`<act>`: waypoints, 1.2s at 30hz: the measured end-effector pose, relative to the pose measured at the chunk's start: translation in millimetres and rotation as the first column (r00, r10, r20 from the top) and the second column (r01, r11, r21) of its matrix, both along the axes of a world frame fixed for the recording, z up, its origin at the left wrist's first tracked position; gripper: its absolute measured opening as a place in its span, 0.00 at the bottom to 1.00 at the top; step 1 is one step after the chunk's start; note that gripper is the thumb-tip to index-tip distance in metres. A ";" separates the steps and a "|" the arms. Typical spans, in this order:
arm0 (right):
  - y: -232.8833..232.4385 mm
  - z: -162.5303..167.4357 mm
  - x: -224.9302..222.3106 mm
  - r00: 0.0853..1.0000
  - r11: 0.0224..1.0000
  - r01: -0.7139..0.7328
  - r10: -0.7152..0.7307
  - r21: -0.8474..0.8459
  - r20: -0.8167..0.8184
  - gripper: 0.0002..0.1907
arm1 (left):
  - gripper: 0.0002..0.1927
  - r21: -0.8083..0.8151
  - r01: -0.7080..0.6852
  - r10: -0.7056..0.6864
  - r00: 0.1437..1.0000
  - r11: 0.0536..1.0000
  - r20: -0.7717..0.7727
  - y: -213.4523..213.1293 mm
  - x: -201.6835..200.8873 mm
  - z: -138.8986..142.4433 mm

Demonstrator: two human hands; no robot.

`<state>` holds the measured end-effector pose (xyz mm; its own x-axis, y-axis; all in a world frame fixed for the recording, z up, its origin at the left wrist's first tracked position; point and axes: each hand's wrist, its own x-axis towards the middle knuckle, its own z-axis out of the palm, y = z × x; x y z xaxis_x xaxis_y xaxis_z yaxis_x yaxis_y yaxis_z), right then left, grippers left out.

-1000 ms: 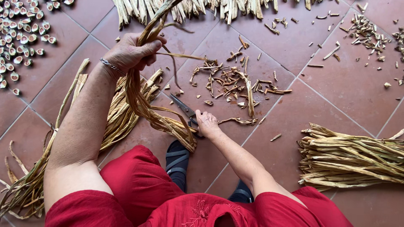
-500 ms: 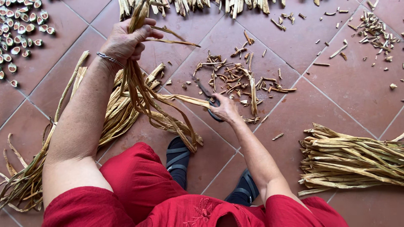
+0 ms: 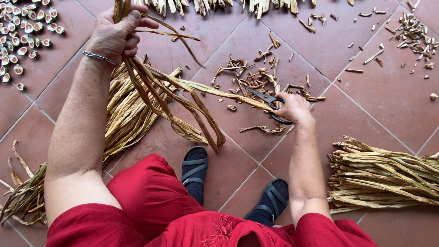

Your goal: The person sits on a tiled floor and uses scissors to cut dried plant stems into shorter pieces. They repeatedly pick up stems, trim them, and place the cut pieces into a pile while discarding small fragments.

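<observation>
My left hand point(image 3: 115, 33) is raised at the upper left and grips a bunch of long dried yellow plant strips point(image 3: 176, 103) that hang down and fan out over the tiled floor. One strip point(image 3: 219, 93) stretches rightward to my right hand point(image 3: 295, 109). That hand holds black-handled scissors point(image 3: 266, 98) with the blades pointing left at the end of the stretched strip. A thin bracelet point(image 3: 100, 58) circles my left wrist.
A long heap of dried strips point(image 3: 116, 121) lies left of my legs. A neat pile of trimmed strips point(image 3: 388, 171) sits at the right. Cut scraps point(image 3: 256, 73) litter the red tiles. Small cut pods point(image 3: 20, 32) lie at top left. My sandalled feet point(image 3: 194, 171) rest below.
My left hand has lifted the bunch higher. My right hand with the scissors has moved right and away from the hanging ends, out to the tip of one stretched strip.
</observation>
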<state>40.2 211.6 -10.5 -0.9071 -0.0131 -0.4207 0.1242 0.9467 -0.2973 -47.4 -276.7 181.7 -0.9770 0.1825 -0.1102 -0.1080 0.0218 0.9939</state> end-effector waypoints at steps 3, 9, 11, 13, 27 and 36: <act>23.6 9.5 -4.1 0.997 0.995 0.065 -0.062 -0.081 0.046 0.35 | 0.11 -0.002 -0.021 0.022 1.000 1.000 0.017 -4.3 -0.1 1.8; 37.3 31.7 -2.7 0.984 0.972 0.178 -0.180 -0.155 0.002 0.35 | 0.09 0.063 -0.046 0.048 0.998 0.997 -0.037 -15.5 -7.4 3.1; 28.5 30.5 0.8 0.960 0.988 0.137 -0.151 -0.078 -0.236 0.38 | 0.08 0.050 -0.054 0.057 0.996 0.997 -0.069 -17.5 -7.2 9.0; 21.1 22.7 5.9 0.799 0.997 0.071 -0.072 -0.026 -0.597 0.45 | 0.09 0.145 -0.054 0.052 0.998 0.988 0.019 -21.7 -2.0 21.7; -54.0 7.4 13.6 0.967 -0.016 0.044 -0.250 -0.999 0.047 0.46 | 0.11 0.187 0.002 0.028 0.988 0.982 -0.155 -5.6 1.1 12.3; -181.1 51.5 44.7 0.992 0.118 -0.121 -0.017 -0.986 -0.124 0.56 | 0.15 0.287 -0.004 0.035 0.994 0.958 -0.106 23.1 4.3 6.0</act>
